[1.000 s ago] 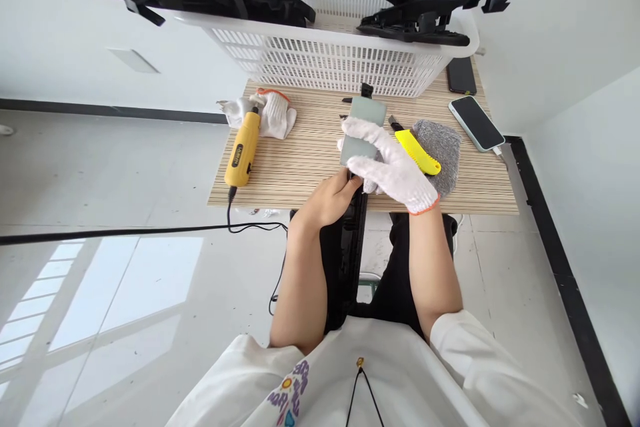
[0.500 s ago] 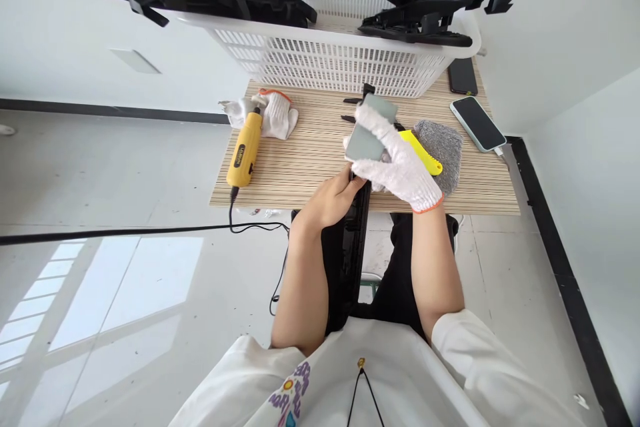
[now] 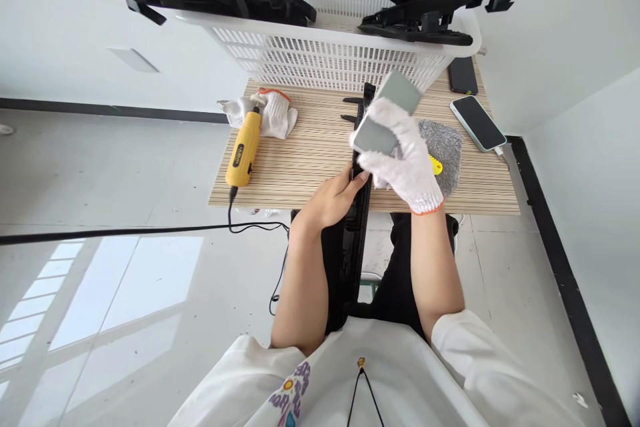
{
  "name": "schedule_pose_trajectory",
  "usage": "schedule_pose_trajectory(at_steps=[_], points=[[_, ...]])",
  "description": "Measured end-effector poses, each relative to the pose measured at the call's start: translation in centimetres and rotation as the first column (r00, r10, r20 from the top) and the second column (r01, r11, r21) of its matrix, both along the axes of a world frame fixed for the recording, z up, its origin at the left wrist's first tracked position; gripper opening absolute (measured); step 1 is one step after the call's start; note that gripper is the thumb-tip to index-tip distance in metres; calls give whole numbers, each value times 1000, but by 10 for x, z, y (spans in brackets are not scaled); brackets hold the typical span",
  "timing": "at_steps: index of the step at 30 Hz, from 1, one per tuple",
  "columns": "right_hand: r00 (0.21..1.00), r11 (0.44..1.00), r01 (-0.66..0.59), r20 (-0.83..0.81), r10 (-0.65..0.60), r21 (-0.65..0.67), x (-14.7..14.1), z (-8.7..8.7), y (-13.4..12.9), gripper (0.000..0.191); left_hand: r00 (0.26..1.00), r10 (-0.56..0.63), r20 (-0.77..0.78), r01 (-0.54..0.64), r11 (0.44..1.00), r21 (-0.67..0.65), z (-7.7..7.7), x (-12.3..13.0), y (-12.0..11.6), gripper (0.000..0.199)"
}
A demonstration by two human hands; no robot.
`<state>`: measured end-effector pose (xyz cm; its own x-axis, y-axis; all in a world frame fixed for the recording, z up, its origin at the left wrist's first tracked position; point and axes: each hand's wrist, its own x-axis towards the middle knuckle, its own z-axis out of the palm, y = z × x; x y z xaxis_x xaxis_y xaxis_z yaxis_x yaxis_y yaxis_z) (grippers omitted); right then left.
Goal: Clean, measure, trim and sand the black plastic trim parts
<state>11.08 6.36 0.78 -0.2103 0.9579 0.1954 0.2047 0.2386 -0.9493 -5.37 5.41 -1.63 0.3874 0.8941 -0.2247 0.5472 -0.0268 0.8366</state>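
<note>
My bare left hand (image 3: pixel 336 197) is closed around a long black plastic trim part (image 3: pixel 356 233), thumb on top. The part runs from my lap up over the table's front edge, its far end near the basket. My right hand (image 3: pixel 400 150), in a white knit glove with an orange cuff, grips a flat grey-green sanding pad (image 3: pixel 400 90). The pad is tilted and sits above the right side of the trim part; whether it touches cannot be seen. Under the glove, a yellow-handled tool (image 3: pixel 437 165) is mostly hidden, lying by a grey cloth (image 3: pixel 445 147).
A yellow rotary tool (image 3: pixel 244 150) with a black cord lies at the table's left, against white gloves (image 3: pixel 276 113). Behind stands a white basket (image 3: pixel 300 57) holding black plastic parts (image 3: pixel 420 17). Two phones, one black (image 3: pixel 463 75) and one charging (image 3: pixel 479 123), rest at right.
My right hand has shifted slightly right with the sanding pad, which now points up and to the right. More of the trim part's far end shows; the yellow handle is more covered. My left hand stays put.
</note>
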Motion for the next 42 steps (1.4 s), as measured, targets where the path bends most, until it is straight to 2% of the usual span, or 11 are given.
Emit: schedule_pose_trajectory(at_steps=[2,6,10,14,18,22,26,31,35,40,42], points=[[1000,999,-20,15,19,39,-1,-1,1,54,1000,-4,-23,4,1000,0,1,0,0,60],[978,966,208,-28,-207,154,-5,-3,4,54,1000,-4,4,4,1000,10,1,1,0,66],[993,986,68,83,-81,154,-5,-1,3,50,1000,-12,11,12,1000,5,-1,1,0,59],[941,920,263,132,-311,292,-3,-2,2,47,1000,-1,21,1,1000,15,0,1,0,63],[978,967,120,143,-154,224,-4,-3,3,48,1000,-6,2,6,1000,0,0,1,0,58],[975,957,205,41,-217,205,-7,-2,3,46,1000,-5,1,5,1000,24,-1,1,1,64],[999,995,13,35,-16,101,-6,-1,2,50,1000,5,-30,-5,1000,11,-1,1,0,55],[951,928,261,95,-295,267,-4,-4,4,47,1000,-12,8,12,999,31,0,1,0,60],[988,980,71,120,-94,186,-3,-5,4,49,1000,-10,-19,11,1000,9,1,2,0,58],[948,920,279,74,-310,274,-2,-2,4,51,1000,14,-20,-13,1000,3,0,2,0,66],[988,982,126,72,-137,138,0,-2,2,56,1000,20,-11,-20,1000,-5,-1,2,0,58]])
